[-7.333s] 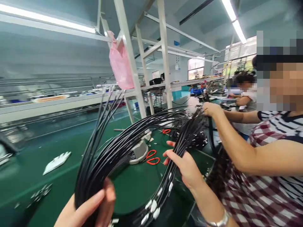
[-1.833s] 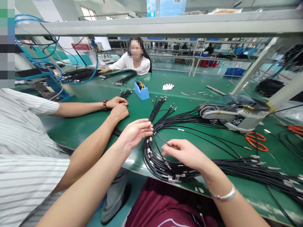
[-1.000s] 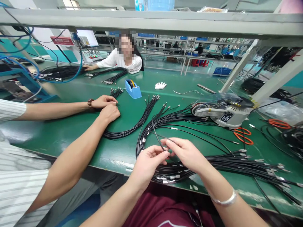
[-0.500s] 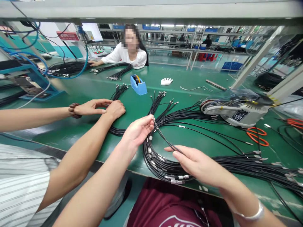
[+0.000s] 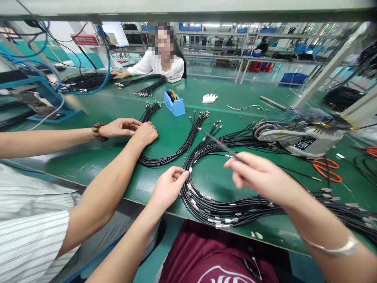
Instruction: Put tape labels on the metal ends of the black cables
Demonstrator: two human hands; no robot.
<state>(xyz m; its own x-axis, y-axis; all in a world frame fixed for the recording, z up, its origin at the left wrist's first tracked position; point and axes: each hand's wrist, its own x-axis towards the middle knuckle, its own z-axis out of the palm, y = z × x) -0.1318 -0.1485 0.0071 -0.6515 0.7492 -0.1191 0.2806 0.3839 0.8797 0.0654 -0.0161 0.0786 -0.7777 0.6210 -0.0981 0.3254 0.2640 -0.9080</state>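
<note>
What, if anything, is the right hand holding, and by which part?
The right hand holds a black cable, away from its pale tip; blur hides exactly where.

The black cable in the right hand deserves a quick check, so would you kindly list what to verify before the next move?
1. Black cable held in the right hand: ok.
2. Left hand gripping a cable: cannot tell; fingertips are at the curved bundle's edge.
3. Curved cable bundle resting on the green bench: ok.
4. Co-worker's nearer hand apart from both own hands: ok.
5. Orange scissor handles apart from both hands: ok.
</note>
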